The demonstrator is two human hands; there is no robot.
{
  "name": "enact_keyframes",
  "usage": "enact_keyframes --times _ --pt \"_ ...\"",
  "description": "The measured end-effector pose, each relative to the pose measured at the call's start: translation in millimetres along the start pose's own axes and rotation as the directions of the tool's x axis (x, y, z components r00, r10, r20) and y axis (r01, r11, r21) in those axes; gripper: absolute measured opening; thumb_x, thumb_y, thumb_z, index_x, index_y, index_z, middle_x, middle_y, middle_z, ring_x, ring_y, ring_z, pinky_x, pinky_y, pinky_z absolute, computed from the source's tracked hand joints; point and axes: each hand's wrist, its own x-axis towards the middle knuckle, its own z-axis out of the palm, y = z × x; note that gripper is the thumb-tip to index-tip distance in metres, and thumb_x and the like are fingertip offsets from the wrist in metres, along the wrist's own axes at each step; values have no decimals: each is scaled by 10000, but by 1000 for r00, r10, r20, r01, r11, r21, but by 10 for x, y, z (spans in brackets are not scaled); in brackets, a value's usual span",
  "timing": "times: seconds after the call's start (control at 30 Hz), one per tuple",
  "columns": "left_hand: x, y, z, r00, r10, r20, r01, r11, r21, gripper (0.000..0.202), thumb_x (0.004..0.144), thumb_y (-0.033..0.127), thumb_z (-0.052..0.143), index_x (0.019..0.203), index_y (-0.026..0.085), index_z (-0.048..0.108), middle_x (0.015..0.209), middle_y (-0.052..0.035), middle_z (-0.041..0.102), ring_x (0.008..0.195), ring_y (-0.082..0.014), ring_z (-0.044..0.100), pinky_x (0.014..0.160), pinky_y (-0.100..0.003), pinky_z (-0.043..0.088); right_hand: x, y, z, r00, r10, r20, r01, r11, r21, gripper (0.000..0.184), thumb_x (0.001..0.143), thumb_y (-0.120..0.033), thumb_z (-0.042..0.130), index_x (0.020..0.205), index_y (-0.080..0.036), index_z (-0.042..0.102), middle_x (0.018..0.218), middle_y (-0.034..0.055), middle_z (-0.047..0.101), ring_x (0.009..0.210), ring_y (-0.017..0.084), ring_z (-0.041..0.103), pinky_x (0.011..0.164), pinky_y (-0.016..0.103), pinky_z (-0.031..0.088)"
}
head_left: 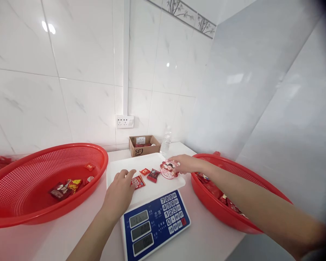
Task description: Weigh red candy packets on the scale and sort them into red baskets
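Observation:
A white weighing scale [152, 214] with a blue keypad panel stands on the counter in front of me. On its white platter [119, 166] lie three small red snack packets [153, 175]. My left hand [118, 194] rests on the platter's left part, fingers curled, fingertips touching one red packet [138, 181]. My right hand [185, 164] reaches in from the right and pinches a round pink-and-white packet [168, 169] at the platter's far right edge.
A large red mesh basket [29, 214] at left holds several packets. Another red basket [233, 217] at right, under my right forearm, holds more. A small cardboard box [144, 145] and a clear water bottle [166, 141] stand by the tiled wall.

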Motion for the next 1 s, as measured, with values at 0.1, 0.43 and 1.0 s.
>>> enact_keyframes --times 0.1,0.43,1.0 --pt "0 -10 28 997 81 -7 -81 997 13 373 857 216 383 1195 224 540 1212 -94 524 1132 -252 444 913 -375 381 -54 -55 64 999 -14 38 21 983 -182 433 731 -283 587 1159 -225 587 1073 81 652 910 239 627 703 297 467" --pt "-36 53 22 985 108 132 -110 994 6 345 866 325 382 1115 246 607 1076 -93 572 1022 -249 511 855 -384 411 -84 -449 238 999 5 47 15 907 -420 319 812 -294 443 1031 -162 633 1022 148 662 908 295 627 628 331 444" --pt "-115 126 29 966 190 174 -141 955 -260 399 834 167 358 1169 261 553 1394 -55 386 1177 -215 476 947 -351 405 56 -716 334 984 -134 -119 72 902 -425 311 842 -296 424 1013 -149 637 992 145 665 889 278 627 662 349 463"
